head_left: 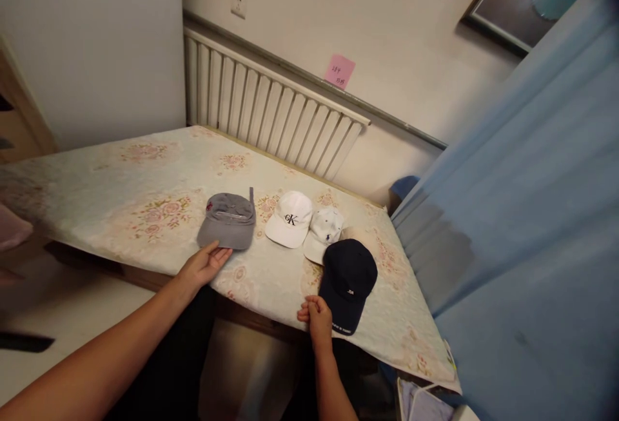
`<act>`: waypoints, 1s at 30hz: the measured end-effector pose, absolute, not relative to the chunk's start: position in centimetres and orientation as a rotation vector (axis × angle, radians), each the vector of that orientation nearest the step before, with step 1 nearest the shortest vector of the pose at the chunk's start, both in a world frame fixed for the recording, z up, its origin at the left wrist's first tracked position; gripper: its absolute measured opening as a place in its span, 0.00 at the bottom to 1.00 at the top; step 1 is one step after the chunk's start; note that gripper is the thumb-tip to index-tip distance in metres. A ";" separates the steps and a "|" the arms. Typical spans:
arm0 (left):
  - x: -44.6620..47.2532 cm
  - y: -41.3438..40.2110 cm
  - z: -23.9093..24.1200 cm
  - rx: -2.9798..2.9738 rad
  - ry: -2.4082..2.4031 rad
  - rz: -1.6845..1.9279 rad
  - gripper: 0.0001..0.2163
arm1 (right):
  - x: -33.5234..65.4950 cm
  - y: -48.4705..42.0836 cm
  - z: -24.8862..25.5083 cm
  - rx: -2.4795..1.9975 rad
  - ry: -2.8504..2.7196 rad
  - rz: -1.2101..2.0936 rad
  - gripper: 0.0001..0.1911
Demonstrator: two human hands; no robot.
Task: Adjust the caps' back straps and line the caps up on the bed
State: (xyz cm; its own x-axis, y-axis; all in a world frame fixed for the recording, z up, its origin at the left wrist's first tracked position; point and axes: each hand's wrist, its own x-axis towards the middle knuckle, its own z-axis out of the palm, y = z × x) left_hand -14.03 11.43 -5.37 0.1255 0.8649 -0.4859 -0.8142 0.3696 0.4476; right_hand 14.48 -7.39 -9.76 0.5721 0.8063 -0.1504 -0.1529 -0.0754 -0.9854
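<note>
My left hand [209,263] pinches the brim of a grey cap [227,233], thumb on top and fingers below; the cap's loose strap end sticks up behind it. To its right on the floral cloth sits a white cap [289,220] with black "CK" letters. A second white cap [323,234] with a small dark logo stands beside that one, partly hidden by a navy cap [349,273]. My right hand [316,319] hovers by the navy cap's brim, fingers loosely bent and apart, with nothing seen in them.
The caps rest on a bed-like surface covered with a floral cloth [159,215]. Behind it are a white radiator [271,108] and a wall with a pink note [340,71]. A blue curtain [522,227] hangs along the right side. A framed picture [512,5] is at upper right.
</note>
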 end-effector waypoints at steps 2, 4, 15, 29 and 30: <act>-14.1 10.3 -5.2 0.086 0.756 1.218 0.10 | 14.5 -7.5 -9.7 -1.430 -0.595 0.877 0.15; -14.2 9.2 -5.0 0.092 0.748 1.206 0.10 | 14.5 -7.5 -9.7 -1.430 -0.592 0.879 0.15; -14.6 3.4 -4.3 0.162 0.692 1.124 0.09 | 14.3 -7.7 -9.8 -1.418 -0.572 0.880 0.16; -15.1 -2.7 -5.9 0.191 0.673 0.974 0.10 | 11.6 -7.3 -8.7 -1.333 -0.508 1.129 0.21; -15.1 -3.1 -6.0 0.193 0.677 0.963 0.11 | 10.8 -7.2 -8.4 -1.282 -0.500 1.189 0.22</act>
